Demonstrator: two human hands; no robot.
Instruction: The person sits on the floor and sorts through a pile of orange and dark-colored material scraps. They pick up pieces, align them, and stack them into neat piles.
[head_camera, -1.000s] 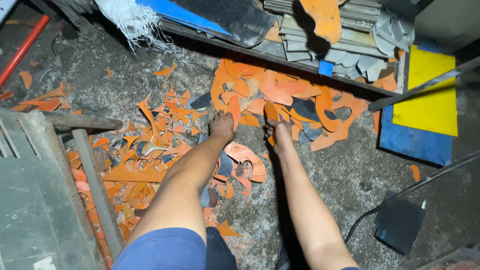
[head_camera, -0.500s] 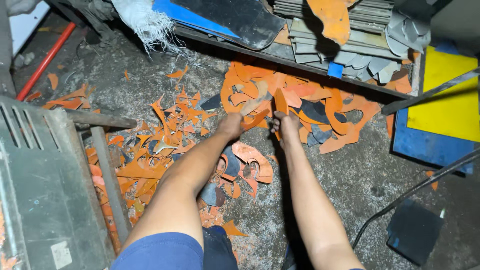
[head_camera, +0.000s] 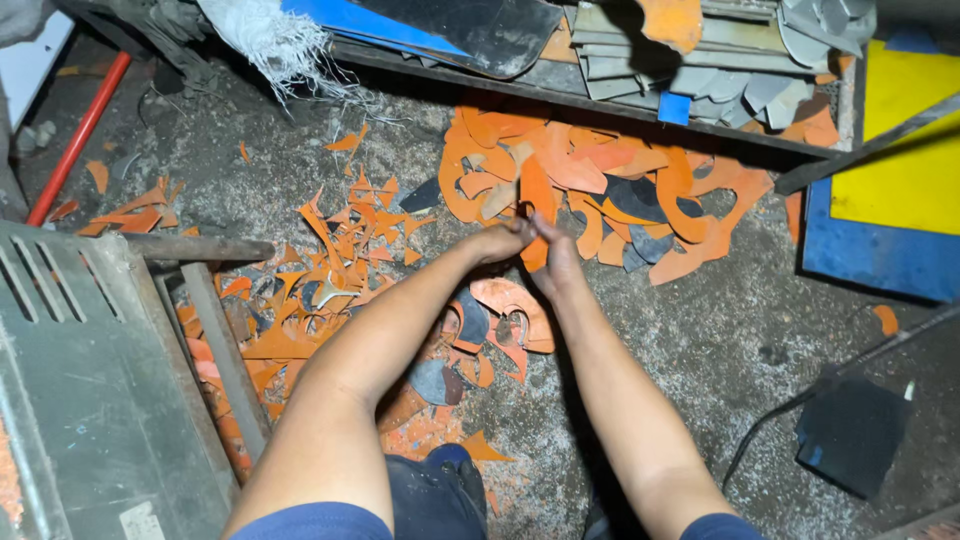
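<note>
1. Landmark: the orange strip (head_camera: 535, 215) pinched between both hands, near the middle of the view. Everything below is placed from it.
2. Far left of the strip stands a grey metal machine housing (head_camera: 80, 380) with slots; a red rod (head_camera: 80, 135) leans above and beyond it.
3. Between the housing and the strip lies a scatter of small orange offcuts (head_camera: 320, 260) on the bare floor.
4. The left hand (head_camera: 497, 243) meets the strip from the left, fingers curled closed around its lower part.
5. The strip runs roughly upright in the view, its long axis pointing away from the person; its far end rises past the fingertips toward the pile of large orange scraps (head_camera: 600, 190) just behind.
6. The right hand (head_camera: 556, 262) meets it from the right, fingers likewise closed on the lower end. Both hands touch each other; neither is clearly nearer.
7. Far right of the strip lie a yellow sheet (head_camera: 905, 160) on a blue sheet (head_camera: 870, 260).
8. Below right, well apart, a black pedal-like box (head_camera: 850, 430) with a cable sits on the floor.
9. The surface is a rough, dusty concrete floor (head_camera: 720, 340) in a dim, cluttered workshop.
</note>
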